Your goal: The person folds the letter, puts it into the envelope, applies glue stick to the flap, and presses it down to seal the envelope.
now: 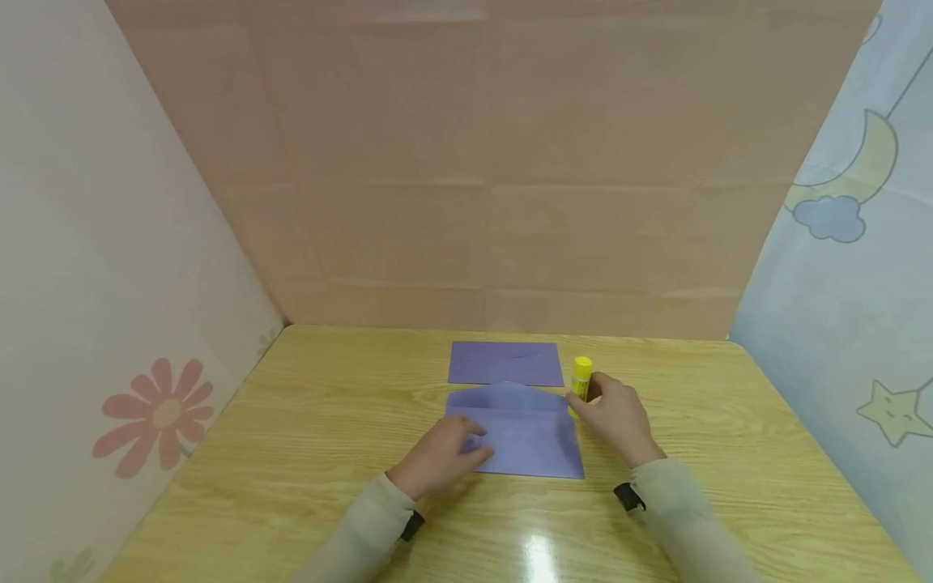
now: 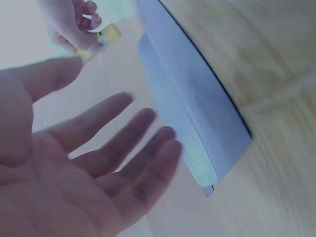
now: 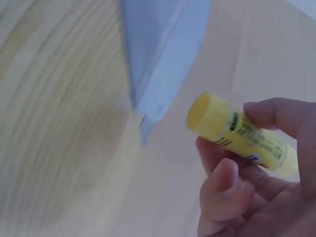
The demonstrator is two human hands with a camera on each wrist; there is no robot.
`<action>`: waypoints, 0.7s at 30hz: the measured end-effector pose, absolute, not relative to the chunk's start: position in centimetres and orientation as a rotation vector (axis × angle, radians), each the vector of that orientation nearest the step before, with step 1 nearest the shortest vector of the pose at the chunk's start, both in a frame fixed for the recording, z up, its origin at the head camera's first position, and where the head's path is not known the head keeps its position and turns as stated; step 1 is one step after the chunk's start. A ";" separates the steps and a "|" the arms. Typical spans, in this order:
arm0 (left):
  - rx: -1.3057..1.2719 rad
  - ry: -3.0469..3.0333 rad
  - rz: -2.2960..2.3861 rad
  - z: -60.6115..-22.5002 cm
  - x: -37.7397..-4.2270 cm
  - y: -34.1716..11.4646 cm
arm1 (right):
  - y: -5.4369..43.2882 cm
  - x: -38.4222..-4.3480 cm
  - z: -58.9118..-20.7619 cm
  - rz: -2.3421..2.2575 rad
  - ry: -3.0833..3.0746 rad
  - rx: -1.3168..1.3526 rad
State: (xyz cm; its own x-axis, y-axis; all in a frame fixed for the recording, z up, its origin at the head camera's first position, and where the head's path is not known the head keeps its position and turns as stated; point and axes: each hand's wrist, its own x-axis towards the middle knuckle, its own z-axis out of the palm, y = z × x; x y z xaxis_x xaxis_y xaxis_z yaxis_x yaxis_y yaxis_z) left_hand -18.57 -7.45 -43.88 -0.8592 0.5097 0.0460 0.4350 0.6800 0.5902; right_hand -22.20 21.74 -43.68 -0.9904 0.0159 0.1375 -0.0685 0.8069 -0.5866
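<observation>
A purple envelope (image 1: 528, 445) lies on the table in front of me, its flap (image 1: 506, 397) opened out toward the back. My right hand (image 1: 619, 417) holds a yellow glue stick (image 1: 581, 380) upright by the envelope's right side. Thumb and fingers pinch the glue stick's labelled barrel (image 3: 252, 140) in the right wrist view. Over the envelope's left part is my left hand (image 1: 440, 455), fingers spread and loosely bent, with nothing in them. The left wrist view shows that palm and its fingers (image 2: 113, 153) apart from the envelope (image 2: 197, 94).
Behind the opened envelope lies another flat purple envelope (image 1: 505, 363). The wood-grain table (image 1: 328, 405) ends at a brown paper-covered back wall (image 1: 481, 202). Side panels stand left, with a pink flower (image 1: 156, 413), and right, with a moon and star (image 1: 892, 409).
</observation>
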 end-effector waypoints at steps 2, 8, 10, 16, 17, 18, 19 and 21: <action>0.760 2.717 1.067 -43.5 -18.6 -7.3 | 20.9 -21.8 -43.4 0.976 -2.836 0.090; 0.696 2.627 1.392 -42.8 -18.8 -6.7 | 18.8 -20.9 -43.0 1.098 -2.786 0.314; 0.665 2.613 1.461 -42.6 -18.8 -6.6 | 18.2 -20.6 -42.7 1.120 -2.786 0.389; 0.590 2.465 1.666 -42.1 -19.1 -6.5 | 16.3 -20.0 -42.3 1.178 -2.755 0.653; 0.588 2.428 1.698 -42.1 -19.1 -6.5 | 16.0 -19.9 -42.3 1.191 -2.746 0.702; 0.586 2.390 1.730 -42.1 -19.2 -6.5 | 15.7 -19.9 -42.3 1.205 -2.740 0.743; 0.589 2.357 1.759 -42.1 -19.2 -6.5 | 15.4 -19.8 -42.3 1.220 -2.735 0.786; 0.585 2.295 1.821 -42.2 -19.3 -6.5 | 14.8 -19.7 -42.3 1.263 -2.732 0.850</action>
